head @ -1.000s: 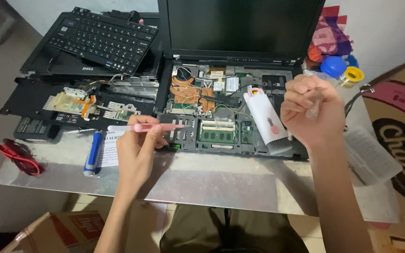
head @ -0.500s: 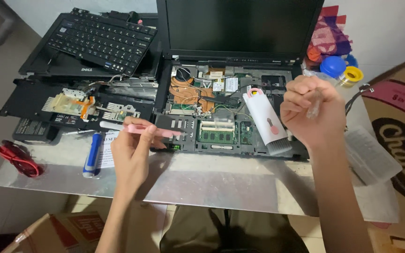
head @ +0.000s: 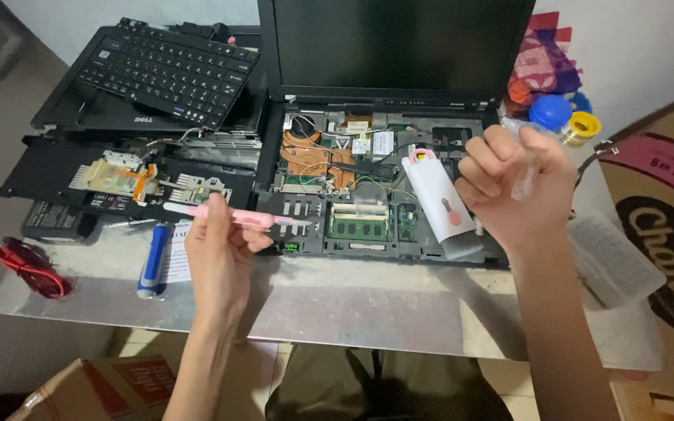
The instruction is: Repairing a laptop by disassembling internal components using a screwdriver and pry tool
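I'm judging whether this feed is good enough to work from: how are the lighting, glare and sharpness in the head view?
Head view: even, soft light; the metal table shows dull sheen, no harsh glare. The opened laptop is sharp, its screen dark. The left hand with the pink tool is crisp; the right hand looks slightly soft. The cardboard box bends at the frame edge.

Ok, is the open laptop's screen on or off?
Off. The screen is plain black, and with the keyboard cover removed the board lies bare beside the white cleaning tool.
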